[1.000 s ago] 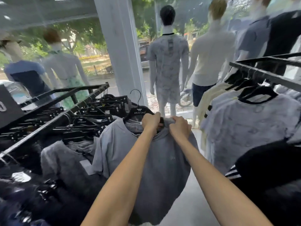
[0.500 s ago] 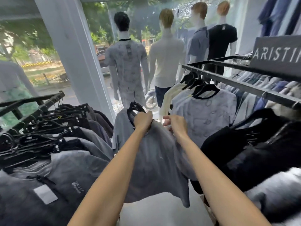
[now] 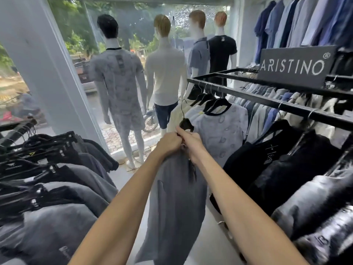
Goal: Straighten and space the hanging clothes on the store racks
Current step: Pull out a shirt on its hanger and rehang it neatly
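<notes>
Grey T-shirt [image 3: 172, 207] hangs bunched on black hanger [image 3: 186, 123], left hand [image 3: 169, 144] and right hand [image 3: 193, 145] fingers [image 3: 180, 130] pinching collar

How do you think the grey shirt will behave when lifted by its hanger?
Probably floppy: the grey shirt droops in loose folds below the hanger. Likely light: it is held out at arm's length.

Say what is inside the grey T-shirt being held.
A black plastic hanger: its hook and neck show above the left hand and right hand; its arms are covered by the grey T-shirt.
</notes>
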